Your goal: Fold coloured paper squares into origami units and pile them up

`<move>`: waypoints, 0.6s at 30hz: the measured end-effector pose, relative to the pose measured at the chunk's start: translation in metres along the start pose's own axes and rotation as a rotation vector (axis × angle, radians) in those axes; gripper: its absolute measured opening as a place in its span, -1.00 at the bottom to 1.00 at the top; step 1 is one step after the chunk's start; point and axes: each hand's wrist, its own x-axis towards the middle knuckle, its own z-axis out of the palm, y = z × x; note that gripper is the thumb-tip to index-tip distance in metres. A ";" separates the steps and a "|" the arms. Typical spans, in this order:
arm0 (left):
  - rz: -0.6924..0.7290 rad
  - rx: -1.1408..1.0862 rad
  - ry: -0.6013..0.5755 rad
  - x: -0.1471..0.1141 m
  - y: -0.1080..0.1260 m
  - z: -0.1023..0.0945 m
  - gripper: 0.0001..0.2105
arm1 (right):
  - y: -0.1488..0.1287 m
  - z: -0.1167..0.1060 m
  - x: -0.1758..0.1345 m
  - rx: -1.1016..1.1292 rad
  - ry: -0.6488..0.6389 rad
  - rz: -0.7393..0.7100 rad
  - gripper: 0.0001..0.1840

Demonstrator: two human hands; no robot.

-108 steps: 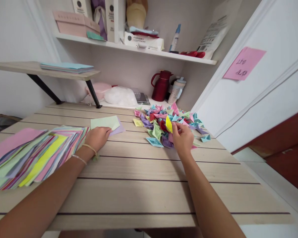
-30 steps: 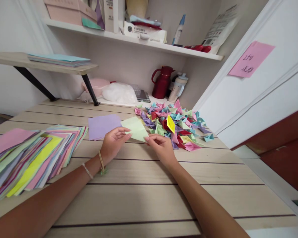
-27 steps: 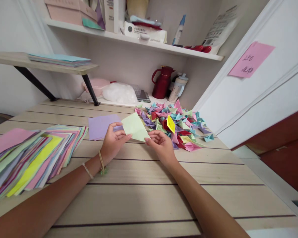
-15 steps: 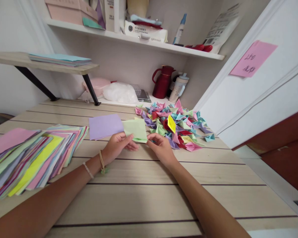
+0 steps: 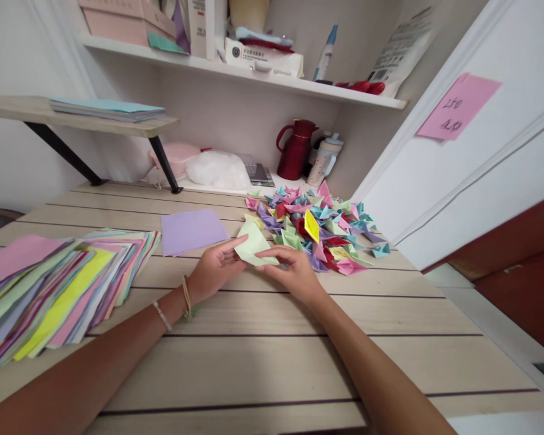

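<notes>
A pale green sheet of folding paper (image 5: pixel 252 243) is held between my two hands, tilted with one corner pointing up and away. My left hand (image 5: pixel 216 266) pinches its left edge, thumb on top. Closed on the lower right corner is my right hand (image 5: pixel 291 269), its fingers curled over the paper. Just left of the green sheet, purple paper sheets (image 5: pixel 193 231) lie flat on the slatted table (image 5: pixel 236 362). Beyond my right hand spreads a heap of small folded paper boats (image 5: pixel 326 226) in many colours, with a bright yellow piece on top.
Fanned stacks of coloured paper (image 5: pixel 68 284) cover the table's left side. Behind stand a raised wooden stand (image 5: pixel 163 125) with blue paper, a dark red jug (image 5: pixel 296 151) and a light bottle (image 5: pixel 325 160). A pink note (image 5: pixel 460 109) hangs on the right.
The green paper has turned from lying roughly square to a tilted, diamond-like position. My left hand has come in to grip its left edge, and my right fingers have moved further over it.
</notes>
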 end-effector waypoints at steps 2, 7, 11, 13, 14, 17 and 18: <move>0.001 0.034 0.004 -0.001 0.002 0.000 -0.44 | 0.003 0.004 0.000 0.086 0.078 0.075 -0.82; 0.028 0.179 0.154 -0.001 0.007 0.000 -0.78 | 0.013 0.007 0.003 0.409 0.186 0.199 -0.66; 0.011 0.039 0.133 0.000 0.008 0.001 -0.60 | 0.013 0.006 0.003 0.413 0.157 0.255 -0.53; -0.019 0.014 0.096 0.001 0.007 0.001 -0.52 | 0.013 0.006 0.003 0.401 0.138 0.287 -0.59; -0.035 0.018 0.074 0.002 0.007 0.001 -0.53 | 0.013 0.007 0.003 0.414 0.136 0.297 -0.61; -0.074 0.077 0.015 0.003 0.005 0.000 -0.69 | 0.011 0.006 0.002 0.469 0.154 0.320 -0.61; -0.079 0.102 0.011 0.004 0.005 -0.001 -0.75 | 0.010 0.006 0.003 0.478 0.161 0.330 -0.60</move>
